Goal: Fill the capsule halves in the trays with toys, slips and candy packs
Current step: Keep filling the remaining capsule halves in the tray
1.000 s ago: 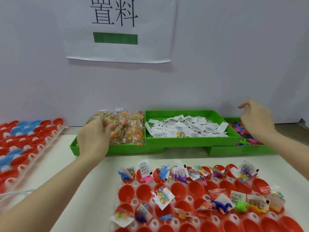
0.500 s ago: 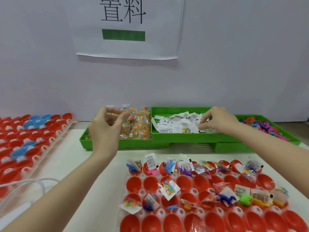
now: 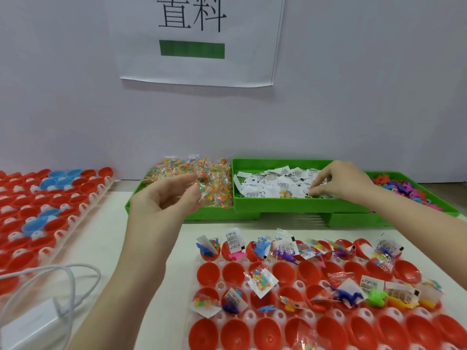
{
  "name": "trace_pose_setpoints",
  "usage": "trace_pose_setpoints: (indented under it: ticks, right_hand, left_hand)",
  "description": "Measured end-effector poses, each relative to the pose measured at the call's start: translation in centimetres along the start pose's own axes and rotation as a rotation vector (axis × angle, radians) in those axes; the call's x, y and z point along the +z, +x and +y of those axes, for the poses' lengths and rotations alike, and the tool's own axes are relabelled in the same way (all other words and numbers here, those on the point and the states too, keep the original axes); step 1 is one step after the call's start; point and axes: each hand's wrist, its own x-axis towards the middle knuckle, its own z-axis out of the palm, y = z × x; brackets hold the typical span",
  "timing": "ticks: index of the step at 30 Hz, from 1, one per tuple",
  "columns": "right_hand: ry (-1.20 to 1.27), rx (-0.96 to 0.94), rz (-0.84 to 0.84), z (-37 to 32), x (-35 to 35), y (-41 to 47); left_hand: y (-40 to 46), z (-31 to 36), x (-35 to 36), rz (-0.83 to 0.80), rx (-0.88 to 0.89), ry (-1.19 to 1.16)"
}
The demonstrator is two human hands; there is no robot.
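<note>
The left hand pinches a crinkly, slippery candy pack by its edge, while the right hand pinches a thin, floppy slip in the green tray right under it.

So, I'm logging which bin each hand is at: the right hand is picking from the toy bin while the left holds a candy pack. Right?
Not quite. In the head view the right hand is at the middle bin of paper slips, not the toys. The left hand does hold a candy pack.
</note>
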Motion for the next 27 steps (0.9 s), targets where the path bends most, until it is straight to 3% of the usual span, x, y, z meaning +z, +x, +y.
trace_pose_setpoints:
  ticks: [10,15,20,24,27]
  right_hand:
    - [-0.104,-0.016,0.246,0.2,0.2,-0.5]
    - [0.285,0.029,0.451,-0.8,-0.5,-1.0]
    - [0.739,0.135,0.383,-3.6,-2.3,-2.7]
    - [0.994,-0.050,0.153,-7.4,-3.9,-8.0]
    - [1.030,-0.216,0.005,-10.2,-4.8,-12.8]
  left_hand:
    - [0.2,1.0,-0.7,-0.007,0.001,0.018]
    - [-0.5,1.4,0.2,-0.088,-0.009,0.053]
    - [-1.3,1.6,1.2,-0.164,-0.018,0.099]
    - [-2.4,2.4,2.5,-0.278,-0.049,0.125]
    - [-3.6,3.8,3.3,-0.423,-0.121,0.074]
